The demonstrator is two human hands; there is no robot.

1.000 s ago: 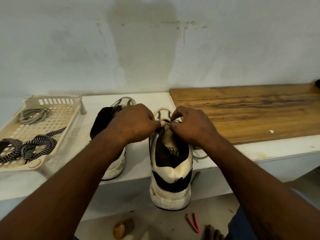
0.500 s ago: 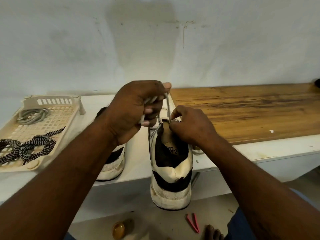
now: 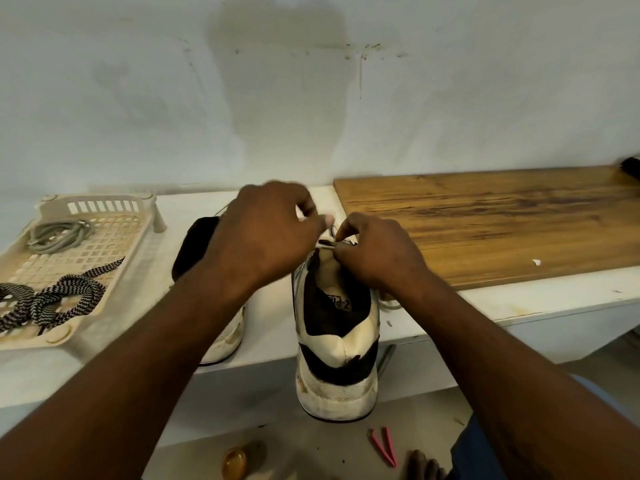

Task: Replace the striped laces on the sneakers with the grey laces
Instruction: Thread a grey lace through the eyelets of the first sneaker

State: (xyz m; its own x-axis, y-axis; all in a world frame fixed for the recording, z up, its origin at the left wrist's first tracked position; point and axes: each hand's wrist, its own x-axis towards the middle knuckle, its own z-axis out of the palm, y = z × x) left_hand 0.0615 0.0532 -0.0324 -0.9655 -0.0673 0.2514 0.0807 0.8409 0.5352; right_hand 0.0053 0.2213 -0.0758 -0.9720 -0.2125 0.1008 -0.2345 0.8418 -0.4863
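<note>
A white and black sneaker (image 3: 337, 344) stands heel toward me, its heel overhanging the white shelf's front edge. My right hand (image 3: 377, 252) pinches the sneaker's tongue and grey lace at the top eyelets. My left hand (image 3: 266, 230) hovers just left of it with curled fingers, blurred; it seems to hold the grey lace end (image 3: 331, 229). The second sneaker (image 3: 207, 271) stands to the left, mostly hidden by my left arm. In the beige basket (image 3: 86, 216) lie a coiled grey lace (image 3: 57, 235) and the striped laces (image 3: 52, 299).
A wooden board (image 3: 502, 220) lies on the white shelf (image 3: 519, 303) to the right, against the wall. On the floor below are a pink clip (image 3: 384, 450), an amber round object (image 3: 233, 464) and a foot.
My left hand, raised half a second ago pulling the grey lace upward, has come back down beside the right hand at the sneaker's top eyelets. The right hand stays on the tongue.
</note>
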